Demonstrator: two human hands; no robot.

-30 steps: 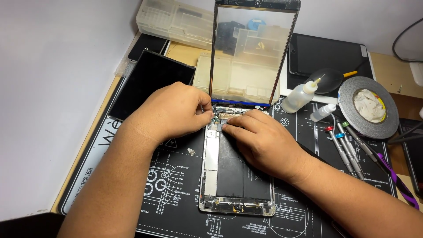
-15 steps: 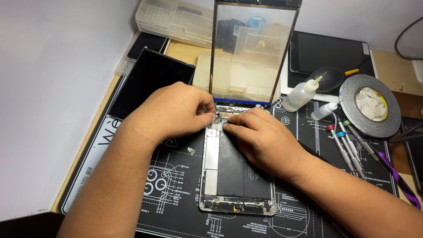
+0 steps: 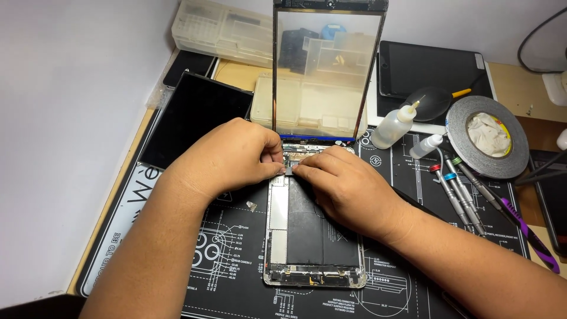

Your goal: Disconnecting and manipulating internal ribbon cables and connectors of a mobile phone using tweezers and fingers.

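Head view looks down on an opened tablet lying on a dark printed work mat, its long axis running near to far, with the metal board strip along its left side and the dark battery to the right of it. At the tablet's far edge a glass front panel stands upright, tipped back toward the clear plastic parts boxes behind it. Both hands meet at that far edge, just below the glass. The left hand comes in from the left with thumb and forefinger pinched together on a small flat connector tab; the right hand comes from the right, its fingertips pressed down on the same spot, so the tab sits directly between the two sets of fingers and both hands are equally close. Whether the tab is fully seated is hard to tell, since the fingers cover most of it. Right of the tablet lie a small squeeze bottle, a roll of tape and several screwdrivers. A spare dark screen leans at far left.
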